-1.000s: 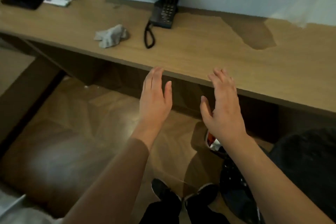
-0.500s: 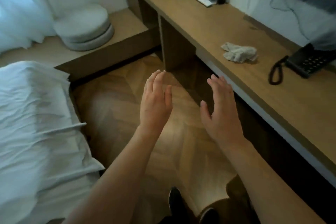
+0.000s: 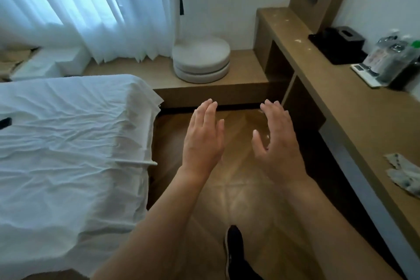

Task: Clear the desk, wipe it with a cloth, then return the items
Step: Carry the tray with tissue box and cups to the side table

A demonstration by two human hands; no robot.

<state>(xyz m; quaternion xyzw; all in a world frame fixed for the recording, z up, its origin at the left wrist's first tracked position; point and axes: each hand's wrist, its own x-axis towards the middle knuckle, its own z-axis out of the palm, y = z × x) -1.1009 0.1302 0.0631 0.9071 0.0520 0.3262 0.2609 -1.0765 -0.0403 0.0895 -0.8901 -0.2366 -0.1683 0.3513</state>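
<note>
A long wooden desk [image 3: 354, 107] runs along the right wall. A crumpled grey-white cloth [image 3: 404, 174] lies on it at the right edge of the view. Farther back on the desk stand a black tissue box [image 3: 341, 41], a white remote [image 3: 366, 77] and some plastic-wrapped bottles [image 3: 393, 59]. My left hand [image 3: 203, 137] and my right hand [image 3: 278, 137] are held out over the wooden floor, fingers straight, backs up, holding nothing. Both are apart from the desk.
A bed with a white sheet [image 3: 68, 143] fills the left side, with a dark object [image 3: 5, 122] on it. Two stacked round white cushions [image 3: 201, 59] sit on a low wooden platform [image 3: 245, 79] under sheer curtains [image 3: 79, 7]. My shoe [image 3: 234, 243] is on the floor.
My view has swung left, away from the desk and toward the bed and window. The phone has left the view and the cloth slid to the right edge. Both hands stay open.
</note>
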